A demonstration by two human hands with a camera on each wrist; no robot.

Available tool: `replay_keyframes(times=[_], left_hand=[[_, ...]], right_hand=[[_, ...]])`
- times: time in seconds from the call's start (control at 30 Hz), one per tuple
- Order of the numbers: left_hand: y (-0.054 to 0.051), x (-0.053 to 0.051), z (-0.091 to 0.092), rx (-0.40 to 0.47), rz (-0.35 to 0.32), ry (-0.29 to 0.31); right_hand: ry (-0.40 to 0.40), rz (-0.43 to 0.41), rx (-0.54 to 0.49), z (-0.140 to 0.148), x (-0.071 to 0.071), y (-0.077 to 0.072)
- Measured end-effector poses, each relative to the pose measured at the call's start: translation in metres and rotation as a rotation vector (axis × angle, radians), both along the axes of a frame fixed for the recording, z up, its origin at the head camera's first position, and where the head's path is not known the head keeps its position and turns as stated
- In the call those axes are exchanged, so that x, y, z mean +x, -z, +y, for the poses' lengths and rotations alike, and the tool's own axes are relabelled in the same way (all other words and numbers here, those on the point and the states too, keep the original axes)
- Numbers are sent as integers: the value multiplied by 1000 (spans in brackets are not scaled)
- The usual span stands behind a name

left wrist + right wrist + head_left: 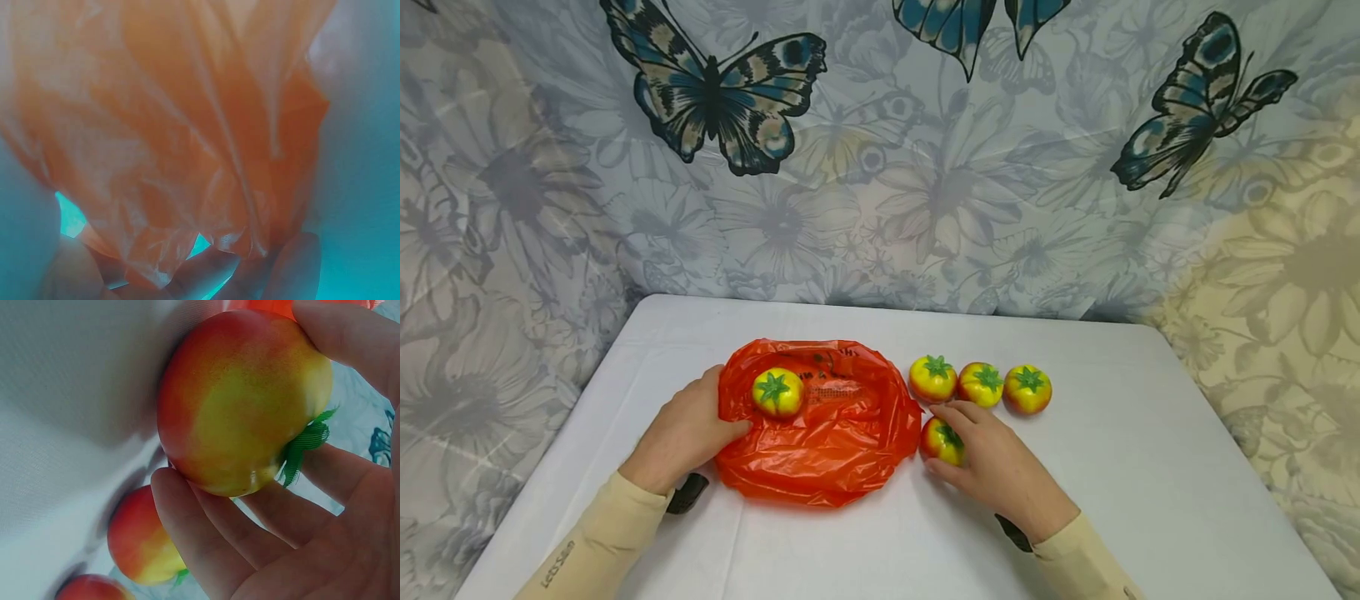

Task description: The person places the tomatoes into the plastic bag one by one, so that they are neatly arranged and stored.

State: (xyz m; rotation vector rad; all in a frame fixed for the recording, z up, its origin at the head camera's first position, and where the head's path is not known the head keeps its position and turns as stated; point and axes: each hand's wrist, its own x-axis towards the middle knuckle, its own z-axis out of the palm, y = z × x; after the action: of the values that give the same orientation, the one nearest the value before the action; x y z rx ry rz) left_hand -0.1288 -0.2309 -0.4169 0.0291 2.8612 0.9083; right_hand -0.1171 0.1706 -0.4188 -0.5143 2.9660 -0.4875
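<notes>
A red plastic bag [842, 450] lies spread on the table, with one red-and-yellow toy tomato [778, 392] on it towards the left. My left hand [688, 429] holds the bag's left edge, thumb on top; in the left wrist view the crumpled bag [162, 144] hides much of the fingers [294, 269]. Just right of the bag, my right hand [988, 458] grips another toy tomato [942, 442] between thumb and fingers. In the right wrist view this tomato [244, 400] shows its green leafy top and sits against the white cloth.
Behind my right hand stand three more toy tomatoes in a row: a left one [932, 379], a middle one [981, 384] and a right one [1027, 389]. A white cloth covers the table [1150, 467]. Behind it hangs a butterfly-and-flower patterned backdrop [880, 208].
</notes>
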Motion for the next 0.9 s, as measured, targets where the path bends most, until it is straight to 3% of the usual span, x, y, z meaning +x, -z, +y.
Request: replay_keyframes(times=[0.57, 0.9], left_hand=[[4, 1, -1, -6, 25, -7], [4, 0, 1, -33, 8, -21]], right_hand=[[-8, -1, 30, 0, 1, -5], [-71, 158, -47, 5, 7, -35]])
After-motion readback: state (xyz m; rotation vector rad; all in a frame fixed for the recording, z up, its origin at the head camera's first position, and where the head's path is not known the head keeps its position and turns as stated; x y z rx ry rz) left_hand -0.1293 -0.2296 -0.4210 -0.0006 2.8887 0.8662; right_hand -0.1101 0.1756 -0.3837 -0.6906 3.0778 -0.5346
